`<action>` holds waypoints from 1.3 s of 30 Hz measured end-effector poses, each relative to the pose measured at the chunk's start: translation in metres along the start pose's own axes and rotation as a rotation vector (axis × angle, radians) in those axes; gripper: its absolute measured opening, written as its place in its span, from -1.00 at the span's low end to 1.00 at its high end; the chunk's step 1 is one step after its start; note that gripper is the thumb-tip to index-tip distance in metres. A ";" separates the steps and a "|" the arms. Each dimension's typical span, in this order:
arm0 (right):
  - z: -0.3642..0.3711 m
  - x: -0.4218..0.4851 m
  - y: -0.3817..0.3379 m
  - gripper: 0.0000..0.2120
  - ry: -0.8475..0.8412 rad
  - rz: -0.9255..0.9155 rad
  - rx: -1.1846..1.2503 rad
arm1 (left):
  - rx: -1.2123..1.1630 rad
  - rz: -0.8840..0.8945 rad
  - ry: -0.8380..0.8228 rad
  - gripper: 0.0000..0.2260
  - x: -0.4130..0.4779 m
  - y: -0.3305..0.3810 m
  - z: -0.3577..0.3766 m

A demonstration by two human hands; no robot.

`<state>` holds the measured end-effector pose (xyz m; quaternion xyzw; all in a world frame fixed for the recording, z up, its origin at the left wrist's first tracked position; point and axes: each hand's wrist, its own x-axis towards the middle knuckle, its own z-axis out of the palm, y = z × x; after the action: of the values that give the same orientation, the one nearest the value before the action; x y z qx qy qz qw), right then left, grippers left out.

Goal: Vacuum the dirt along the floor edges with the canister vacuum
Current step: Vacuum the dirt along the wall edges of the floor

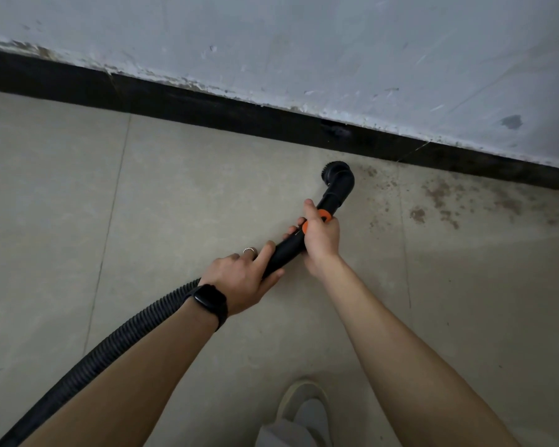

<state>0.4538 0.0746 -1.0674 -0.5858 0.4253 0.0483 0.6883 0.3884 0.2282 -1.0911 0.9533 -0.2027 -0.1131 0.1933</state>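
Note:
A black vacuum wand [286, 250] with an orange collar [324, 215] ends in a round brush nozzle [336, 174] that sits on the floor close to the black baseboard [207, 108]. My right hand [320, 235] grips the wand at the orange collar. My left hand [244, 280], with a ring and a dark wristband, holds the wand lower down where the ribbed black hose [110, 346] begins. Brown dirt specks [439, 195] lie on the beige floor to the right of the nozzle, along the baseboard. The canister is out of view.
A scuffed pale grey wall [336, 53] rises above the baseboard. The hose trails off the lower left corner. My light-coloured shoe [304, 411] stands at the bottom edge. Tile seams [110, 221] cross the floor.

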 end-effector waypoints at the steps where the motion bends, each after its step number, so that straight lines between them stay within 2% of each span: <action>1: 0.001 0.001 -0.001 -0.75 -0.001 0.000 -0.003 | -0.005 -0.003 0.000 -0.51 0.002 0.000 0.000; 21: 0.035 0.020 -0.018 -0.71 -0.059 0.033 -0.112 | -0.070 -0.104 0.062 -0.57 0.016 -0.014 -0.008; 27: 0.051 -0.005 -0.003 -0.50 -0.090 0.050 -0.120 | -0.068 -0.137 0.024 -0.57 -0.011 -0.033 -0.018; 32: 0.029 -0.046 0.032 -0.50 -0.021 0.083 0.001 | 0.017 -0.004 -0.005 -0.53 -0.052 -0.038 -0.017; 39: -0.030 -0.096 0.076 -0.63 0.133 0.131 0.180 | 0.081 0.366 0.094 -0.55 -0.089 -0.025 -0.009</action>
<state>0.3341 0.1146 -1.0622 -0.4946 0.5099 0.0160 0.7037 0.3200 0.2904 -1.0806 0.9119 -0.3677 -0.0231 0.1812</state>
